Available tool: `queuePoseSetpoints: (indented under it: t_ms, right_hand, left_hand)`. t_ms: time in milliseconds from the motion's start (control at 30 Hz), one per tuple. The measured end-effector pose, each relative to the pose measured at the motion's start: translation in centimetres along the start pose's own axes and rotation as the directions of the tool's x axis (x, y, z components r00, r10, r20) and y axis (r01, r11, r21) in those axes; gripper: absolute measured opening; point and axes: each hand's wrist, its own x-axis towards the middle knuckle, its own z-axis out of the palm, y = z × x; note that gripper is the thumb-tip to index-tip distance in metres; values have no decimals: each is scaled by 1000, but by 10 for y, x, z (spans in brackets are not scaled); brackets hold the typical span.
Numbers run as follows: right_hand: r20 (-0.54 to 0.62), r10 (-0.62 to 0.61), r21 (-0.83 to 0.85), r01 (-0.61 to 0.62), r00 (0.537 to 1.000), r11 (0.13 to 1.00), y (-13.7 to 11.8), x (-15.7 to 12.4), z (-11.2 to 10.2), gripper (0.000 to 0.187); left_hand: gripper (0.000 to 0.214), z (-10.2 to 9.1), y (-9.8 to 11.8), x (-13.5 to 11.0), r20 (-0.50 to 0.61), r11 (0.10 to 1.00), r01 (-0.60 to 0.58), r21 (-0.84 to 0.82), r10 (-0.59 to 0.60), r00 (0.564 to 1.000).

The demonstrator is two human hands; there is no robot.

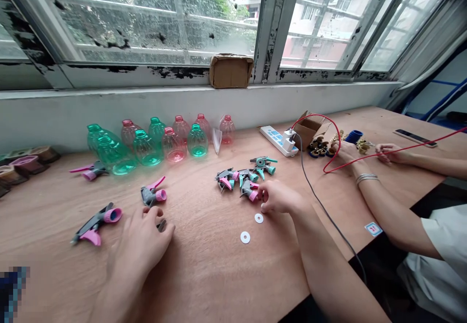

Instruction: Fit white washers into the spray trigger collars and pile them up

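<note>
Lying near the right hand (280, 196) are white washers (242, 238) and spray heads (246, 188).

Washers (242, 238) before the clustered spray heads (245, 188) on the table (204, 279), bottles (199, 144) behind, leftward

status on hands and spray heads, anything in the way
Left hand around a gray piece, mostly hidden. Right hand at spray-head pile, two white washers nearby. Gray cable farther right, apparently not blocking.
</note>
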Motion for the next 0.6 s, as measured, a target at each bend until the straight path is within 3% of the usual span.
queuePoseSetpoints:
  t_ms: [167, 400, 600]
  right_hand:
    - [63, 52, -33, -50, 997, 998, 1, 0, 1, 14]
    - [99, 93, -71, -86, 991, 994, 0, -1, -1, 11]
    - [127, 107, -117, -92, 986, 989, -2, -1, -4, 11]
  left_hand:
    - [55, -1, -16, 4, 27, 999, -3, 35, 3, 1000]
    - [44, -4, -23, 1, 133, 999, -53, 11, 51, 990]
    - [60, -8, -29, 3, 172, 997, -58, -47, 66, 983]
